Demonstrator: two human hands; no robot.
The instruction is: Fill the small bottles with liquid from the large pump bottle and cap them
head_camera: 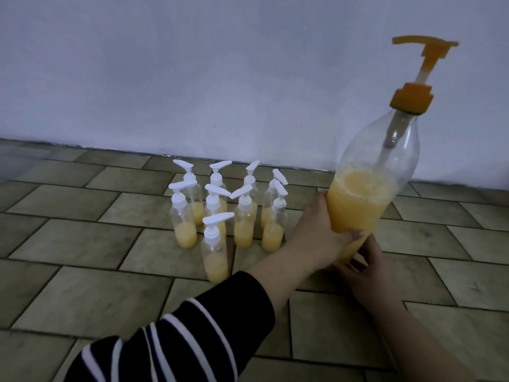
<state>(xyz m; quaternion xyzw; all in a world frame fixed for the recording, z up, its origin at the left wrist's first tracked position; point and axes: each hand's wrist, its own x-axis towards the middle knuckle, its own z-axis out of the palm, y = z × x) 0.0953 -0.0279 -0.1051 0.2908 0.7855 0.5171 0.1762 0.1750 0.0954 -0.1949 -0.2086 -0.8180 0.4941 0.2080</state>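
Observation:
The large pump bottle (pixel 366 194) is clear plastic with an orange pump head, about a third full of yellow-orange liquid. It leans to the right above the floor at the right. My left hand (pixel 316 232) wraps around its lower body. My right hand (pixel 366 266) cups its base from below. Left of it stand several small clear bottles (pixel 214 244) in a cluster on the floor. Each has a white pump cap on and yellow liquid in its lower part.
The floor (pixel 82 244) is laid with beige tiles with dark joints. A plain white wall (pixel 192 78) rises just behind the small bottles. My left forearm wears a black sleeve with white stripes (pixel 192 340).

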